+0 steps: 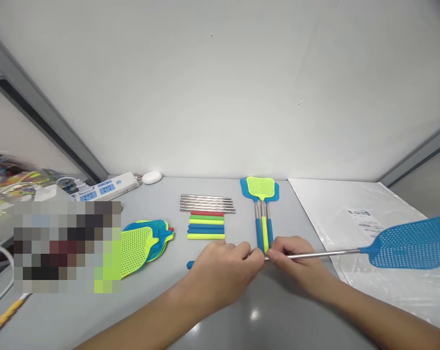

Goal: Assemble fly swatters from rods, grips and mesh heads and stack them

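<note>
My left hand (221, 272) is closed around a blue handle grip (190, 265) whose end sticks out to its left. My right hand (296, 262) pinches the metal rod (322, 253) of a blue fly swatter; its mesh head (411, 243) points to the right, above a plastic sheet. The two hands meet at the middle of the grey table, where rod and grip join. Just beyond the fingers lie assembled fly swatters (262, 204) with yellow and blue heads.
Coloured handle grips (206, 226) and several metal rods (207, 203) lie in rows at the centre. A pile of loose swatter heads (143, 243) sits left. A power strip (103, 187) and a white device (152, 177) are at the back. A clear plastic sheet (354, 218) covers the right.
</note>
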`<state>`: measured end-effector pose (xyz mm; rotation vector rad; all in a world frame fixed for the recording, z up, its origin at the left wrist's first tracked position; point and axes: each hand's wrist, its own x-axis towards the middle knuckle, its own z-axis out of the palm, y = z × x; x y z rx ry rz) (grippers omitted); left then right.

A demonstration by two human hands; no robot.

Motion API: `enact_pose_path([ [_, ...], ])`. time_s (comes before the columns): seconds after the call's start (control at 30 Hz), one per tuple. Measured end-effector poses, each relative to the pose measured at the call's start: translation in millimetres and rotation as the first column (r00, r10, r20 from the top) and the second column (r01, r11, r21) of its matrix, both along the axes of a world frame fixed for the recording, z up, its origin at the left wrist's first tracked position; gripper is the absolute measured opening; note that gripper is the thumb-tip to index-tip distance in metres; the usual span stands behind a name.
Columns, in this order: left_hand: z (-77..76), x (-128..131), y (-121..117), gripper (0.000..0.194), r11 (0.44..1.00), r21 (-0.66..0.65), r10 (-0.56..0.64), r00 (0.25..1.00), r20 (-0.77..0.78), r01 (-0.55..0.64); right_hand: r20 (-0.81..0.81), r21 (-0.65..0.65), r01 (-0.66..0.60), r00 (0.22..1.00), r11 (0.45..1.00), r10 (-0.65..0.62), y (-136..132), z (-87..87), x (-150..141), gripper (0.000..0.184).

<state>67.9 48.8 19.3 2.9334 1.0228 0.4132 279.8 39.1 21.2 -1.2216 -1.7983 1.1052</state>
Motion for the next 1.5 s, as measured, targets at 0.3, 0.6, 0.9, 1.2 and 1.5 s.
enact_pose_path([
  [0.3, 4.2, 7, -3, 0.009, 0.975, 0.221, -0.028, 0.998, 0.059, 0.014, -0.027, 0.03, -0.244, 0.969, 0.969, 0.244, 1, -4.2, -3, 0.045],
  [0.6, 24.3, -21, 27, 0.021, 0.958, 0.272, 0.115, 0.991, -0.072, -0.091, -0.075, -0.033, 0.051, 0.996, 0.998, -0.053, 22, 1.5, 30, 0.048],
  [0.9, 44.5, -71, 54, 0.027, 0.937, 0.315, 0.164, 0.986, -0.02, -0.15, -0.348, -0.064, 0.174, 0.919, 0.983, -0.186, 41, 8.9, 58, 0.049],
  [1.2, 57.0, -124, 72, 0.019, 0.799, 0.509, 0.326, 0.942, 0.079, -0.319, -0.56, -0.095, 0.276, 0.78, 0.956, -0.281, 51, 19.4, 63, 0.054],
  [1.5, 50.2, -131, 72, 0.02, 0.76, 0.509, 0.382, 0.911, 0.154, -0.405, -0.695, -0.162, 0.384, 0.609, 0.909, -0.381, 64, 26.7, 80, 0.052],
])
